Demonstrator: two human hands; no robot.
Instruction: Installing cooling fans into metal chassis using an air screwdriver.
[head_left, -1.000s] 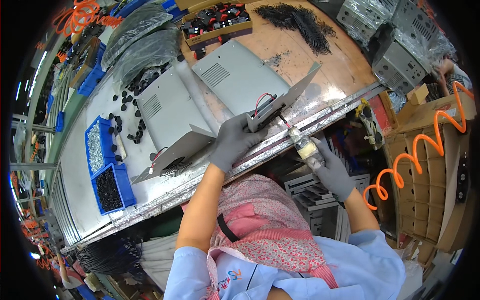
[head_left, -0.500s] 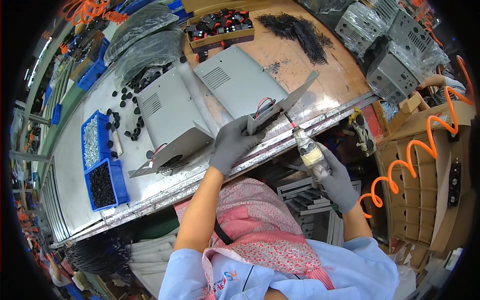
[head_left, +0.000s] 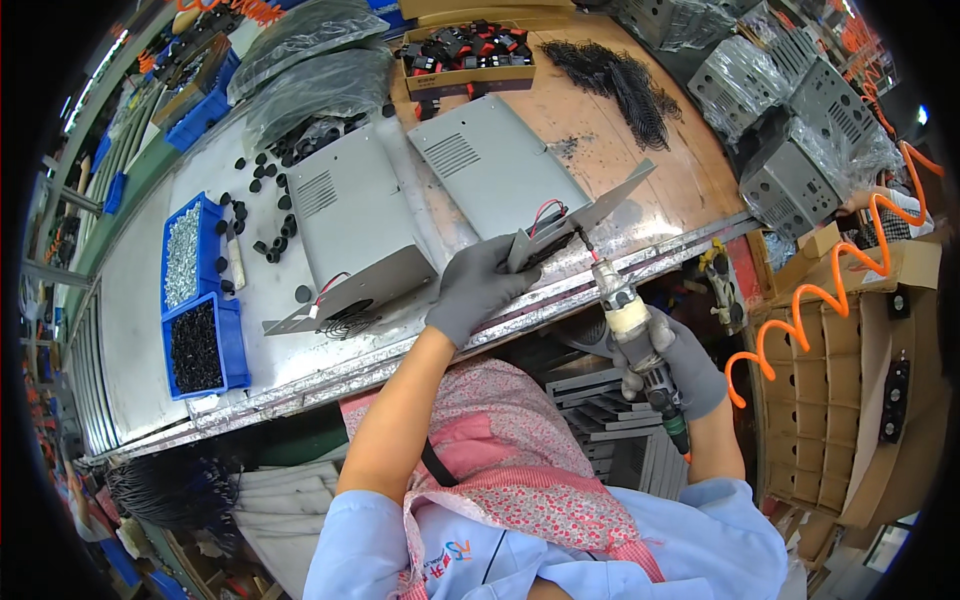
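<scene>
My left hand [head_left: 483, 288], in a grey glove, is closed on the lower edge of a bent grey metal panel [head_left: 500, 155] at the table's front. A black fan-like part with red and black wires [head_left: 543, 212] sits inside its upright flange. My right hand [head_left: 690, 368], also gloved, is wrapped round a power screwdriver [head_left: 628, 318] with a taped, pale body. Its bit points up and left at the flange, close to a dark fastener; whether they touch I cannot tell. A second bent panel [head_left: 350, 195], with a wire and a round wire grille by its flange, lies to the left.
Blue bins hold silver screws [head_left: 183, 258] and black screws [head_left: 196, 345]. Black round caps [head_left: 280, 243] lie scattered nearby. Behind stand a carton of black-and-red switches [head_left: 468, 65] and a heap of black wire grilles [head_left: 625, 85]. An orange coiled hose [head_left: 800, 300] hangs at right.
The view has shifted slightly, moving the bench parts rightward in the picture. My right hand's grip has changed, with more of the screwdriver's lower body showing. My left hand still holds the panel.
</scene>
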